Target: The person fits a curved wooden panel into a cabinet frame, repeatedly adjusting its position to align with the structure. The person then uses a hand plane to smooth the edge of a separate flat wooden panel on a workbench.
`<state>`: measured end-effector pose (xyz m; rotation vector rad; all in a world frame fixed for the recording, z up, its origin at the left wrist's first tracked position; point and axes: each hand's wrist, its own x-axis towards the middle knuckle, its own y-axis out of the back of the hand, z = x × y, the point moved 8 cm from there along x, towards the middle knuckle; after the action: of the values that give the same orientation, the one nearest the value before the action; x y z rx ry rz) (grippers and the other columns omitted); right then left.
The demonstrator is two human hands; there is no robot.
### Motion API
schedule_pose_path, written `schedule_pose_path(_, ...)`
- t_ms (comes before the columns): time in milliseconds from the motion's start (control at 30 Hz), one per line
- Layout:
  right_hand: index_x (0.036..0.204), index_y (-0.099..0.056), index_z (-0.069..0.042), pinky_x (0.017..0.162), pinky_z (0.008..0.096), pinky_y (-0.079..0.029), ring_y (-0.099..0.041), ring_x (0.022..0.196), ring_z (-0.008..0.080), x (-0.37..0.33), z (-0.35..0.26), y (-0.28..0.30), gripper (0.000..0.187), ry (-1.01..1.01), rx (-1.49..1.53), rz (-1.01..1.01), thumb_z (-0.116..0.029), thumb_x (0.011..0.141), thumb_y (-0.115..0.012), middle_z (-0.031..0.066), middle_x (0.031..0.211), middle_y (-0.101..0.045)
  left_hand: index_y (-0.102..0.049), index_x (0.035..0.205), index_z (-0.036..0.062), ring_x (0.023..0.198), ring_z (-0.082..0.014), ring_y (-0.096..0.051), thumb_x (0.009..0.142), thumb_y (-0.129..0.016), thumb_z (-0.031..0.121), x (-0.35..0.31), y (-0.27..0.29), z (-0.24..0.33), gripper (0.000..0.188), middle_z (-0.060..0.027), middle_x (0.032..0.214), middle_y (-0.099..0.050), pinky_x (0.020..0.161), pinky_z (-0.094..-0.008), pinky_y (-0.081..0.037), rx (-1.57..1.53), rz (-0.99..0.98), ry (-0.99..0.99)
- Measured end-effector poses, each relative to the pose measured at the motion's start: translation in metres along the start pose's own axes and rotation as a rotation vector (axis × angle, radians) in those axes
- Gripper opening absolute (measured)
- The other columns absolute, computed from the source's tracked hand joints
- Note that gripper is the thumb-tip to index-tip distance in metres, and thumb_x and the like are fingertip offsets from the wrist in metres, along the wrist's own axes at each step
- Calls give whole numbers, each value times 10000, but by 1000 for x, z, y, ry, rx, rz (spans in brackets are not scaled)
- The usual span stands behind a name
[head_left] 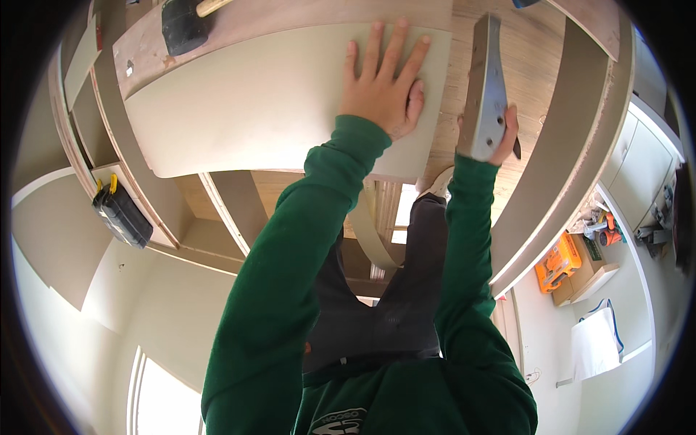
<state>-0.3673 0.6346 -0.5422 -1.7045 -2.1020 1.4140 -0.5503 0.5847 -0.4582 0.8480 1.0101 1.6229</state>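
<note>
My left hand (383, 87) lies flat, fingers spread, on a large pale beige sheet (246, 101) with a curved far edge. The sheet rests over a wooden board and a frame of beige panels. To the right of the sheet, my right hand (505, 134) is wrapped round the near end of a long grey metal tool with holes (494, 90). That tool tapers toward its far end and is held raised; its exact kind I cannot make out. My palm and some fingers are hidden behind it.
A black-headed mallet (181, 27) lies on the board (138, 61) at the far left. A black toolbox with yellow latches (123, 214) sits on the left panel. Curved frame panels (580, 145) rise at right. Beyond are an orange case (558, 262) and a cardboard box (586, 272).
</note>
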Motion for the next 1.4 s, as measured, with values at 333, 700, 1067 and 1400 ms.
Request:
schedule_pose_path(333,1192,-627,39,847,294,-487,-616,905,160,-99,-56,54,564,-161,-914,141,-470,998,-485,129,1045,-668,-391,1482,236,1432,-371,-270,891,-445,309,2,-3,3,598,-88,1574,-290,1120,-610,-206,137,-1,-14)
schedule_pose_path(700,894,-662,-2,1024,432,-379,-567,1146,374,-120,-66,3,479,-98,-858,-218,-415,988,-437,238,1165,-626,-373,1496,222,1431,-373,-271,900,-417,295,2,-2,6,603,-103,1568,-301,1134,-579,-178,172,-1,-33)
schedule_pose_path(1067,1158,-490,-16,577,401,-535,-624,655,278,-77,-29,24,719,-281,-279,354,-678,879,-498,167,788,-598,-369,1493,234,1434,-373,-264,905,-441,318,-4,1,7,598,-96,1575,-286,1139,-589,-202,89,50,-37)
schedule_pose_path(1400,1126,-522,22,639,339,-536,-624,735,209,53,7,-28,630,-113,-381,212,-544,871,-633,150,900,-618,-392,1479,257,1432,-356,-282,898,-446,316,-17,1,8,587,-95,1567,-303,1126,-598,-227,50,35,12)
